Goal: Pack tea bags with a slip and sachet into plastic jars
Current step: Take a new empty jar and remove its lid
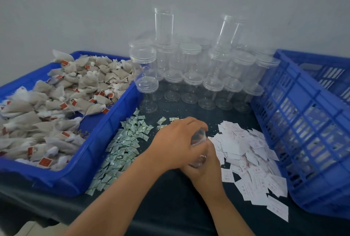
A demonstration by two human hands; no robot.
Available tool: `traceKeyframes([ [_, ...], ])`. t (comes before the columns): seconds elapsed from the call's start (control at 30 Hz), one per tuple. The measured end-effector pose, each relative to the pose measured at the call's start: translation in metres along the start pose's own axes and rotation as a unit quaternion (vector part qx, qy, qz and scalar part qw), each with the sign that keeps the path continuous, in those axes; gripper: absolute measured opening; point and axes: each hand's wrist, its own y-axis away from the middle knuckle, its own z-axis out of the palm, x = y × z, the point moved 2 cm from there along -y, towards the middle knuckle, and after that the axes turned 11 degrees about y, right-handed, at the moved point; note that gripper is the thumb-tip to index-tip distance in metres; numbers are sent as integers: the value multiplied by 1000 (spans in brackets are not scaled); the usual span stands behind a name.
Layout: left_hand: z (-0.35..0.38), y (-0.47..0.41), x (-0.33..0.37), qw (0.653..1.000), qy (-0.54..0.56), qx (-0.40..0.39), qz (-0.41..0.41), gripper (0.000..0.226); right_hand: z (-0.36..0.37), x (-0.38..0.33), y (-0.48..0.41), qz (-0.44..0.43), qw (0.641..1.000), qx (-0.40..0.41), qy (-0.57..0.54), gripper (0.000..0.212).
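Observation:
Both my hands wrap one clear plastic jar low over the dark table, near its middle. My left hand covers the jar's top from above; my right hand grips its lower part. The jar's contents are mostly hidden by my fingers. A blue tray at the left holds a heap of tea bags with red tags. Green-and-white sachets lie in a strip beside the tray. White paper slips are piled to the right of my hands.
Empty clear jars with lids stand stacked in rows at the back against the grey wall. A blue slatted crate fills the right side. The table's front edge runs below my forearms.

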Motion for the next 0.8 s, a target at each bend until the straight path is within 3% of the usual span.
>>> traceKeyframes([
  [0.1,5,4,-5,988,-50,30,-140,59,3,-3,4,-60,984,82,149,75],
  [0.23,-12,2,-16,962,-5,-23,-272,71,8,-3,5,-134,954,151,224,76],
  [0.3,-25,0,-30,935,115,-73,-328,66,9,-2,7,-158,938,171,258,81],
  [0.33,-29,0,-38,902,219,-106,-356,63,8,-1,7,-145,938,184,257,86],
  [0.4,-29,4,-54,843,357,-164,-368,56,0,2,5,-59,958,202,193,97],
  [0.43,-24,7,-63,846,357,-162,-362,48,-6,2,4,-2,970,198,139,100],
  [0.5,-6,12,-82,901,257,-99,-336,35,-11,4,2,90,982,162,30,98],
  [0.6,22,21,-103,964,71,22,-256,30,-9,2,0,95,990,105,-26,92],
  [0.7,35,32,-111,969,-50,87,-227,26,-4,3,1,80,994,71,-29,93],
  [0.8,38,33,-110,962,-79,102,-242,50,-4,3,2,65,996,54,-20,89],
])
